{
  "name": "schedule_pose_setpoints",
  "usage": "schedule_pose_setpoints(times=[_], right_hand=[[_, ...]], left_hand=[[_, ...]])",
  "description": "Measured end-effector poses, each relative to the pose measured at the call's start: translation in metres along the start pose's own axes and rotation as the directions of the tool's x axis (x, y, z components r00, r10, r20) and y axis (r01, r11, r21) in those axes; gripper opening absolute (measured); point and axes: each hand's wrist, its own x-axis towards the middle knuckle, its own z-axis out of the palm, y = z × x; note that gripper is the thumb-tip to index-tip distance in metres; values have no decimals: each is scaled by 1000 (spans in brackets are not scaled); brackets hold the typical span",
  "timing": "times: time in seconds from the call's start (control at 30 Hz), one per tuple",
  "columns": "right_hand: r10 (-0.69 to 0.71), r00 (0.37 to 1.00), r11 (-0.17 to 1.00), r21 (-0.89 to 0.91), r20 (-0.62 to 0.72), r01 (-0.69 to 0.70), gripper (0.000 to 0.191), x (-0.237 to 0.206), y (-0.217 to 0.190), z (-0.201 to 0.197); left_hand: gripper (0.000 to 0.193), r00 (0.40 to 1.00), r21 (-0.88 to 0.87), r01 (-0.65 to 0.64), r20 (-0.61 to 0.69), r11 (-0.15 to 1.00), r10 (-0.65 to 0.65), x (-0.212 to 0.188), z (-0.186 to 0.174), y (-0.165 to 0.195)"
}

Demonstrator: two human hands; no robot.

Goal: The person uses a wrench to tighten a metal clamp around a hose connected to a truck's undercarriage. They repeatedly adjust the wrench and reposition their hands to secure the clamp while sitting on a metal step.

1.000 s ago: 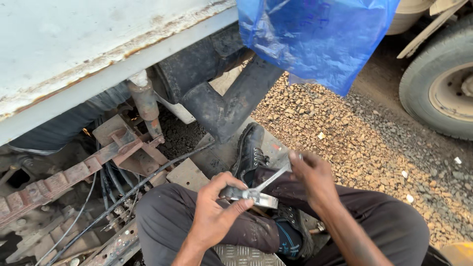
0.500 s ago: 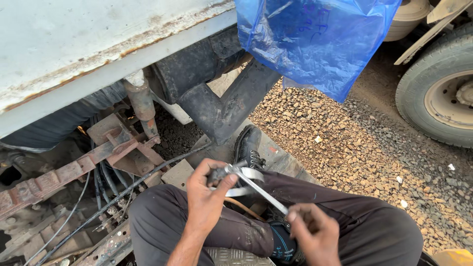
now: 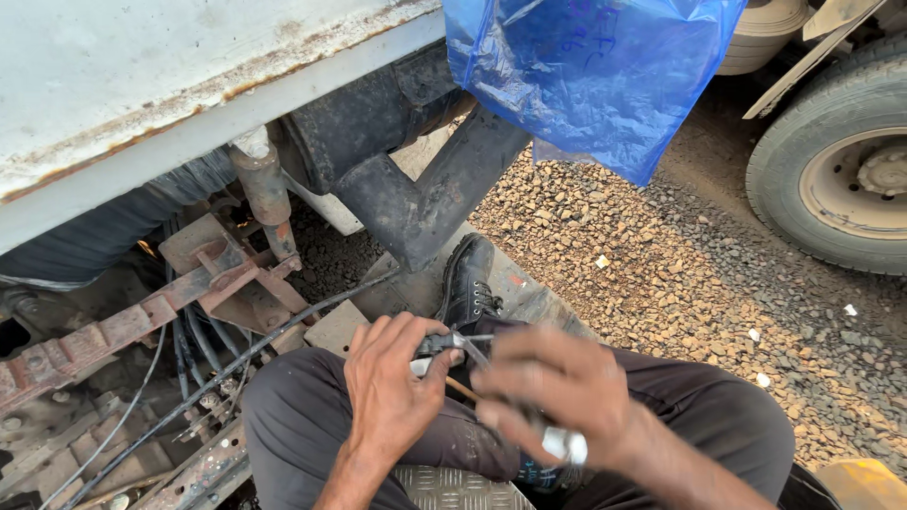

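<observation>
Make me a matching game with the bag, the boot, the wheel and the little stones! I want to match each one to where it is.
Things:
1. plastic bag
2. boot
3. wheel
4. stones

Places or colours:
A. black, just above the two hands
B. spread over the ground, brownish
C. blue, hanging at the top
D. at the right edge, with a pale hub

Pairs: 1-C, 2-A, 3-D, 4-B
</observation>
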Motion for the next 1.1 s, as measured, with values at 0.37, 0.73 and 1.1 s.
schedule_pose_setpoints(times=[0.37, 0.73, 1.1], right_hand=[[64, 995, 983, 168, 72, -76, 48, 12, 18, 15], [438, 891, 817, 358, 123, -451, 70, 0, 41, 22], [762, 639, 562, 381, 109, -734, 72, -5, 65, 38]], left_hand=[[28, 995, -127, -39, 91, 991, 51, -9, 4, 1], [27, 986, -181, 28, 164, 983, 2, -12, 15, 4], [28, 980, -216, 46, 201, 975, -2, -17, 23, -5]])
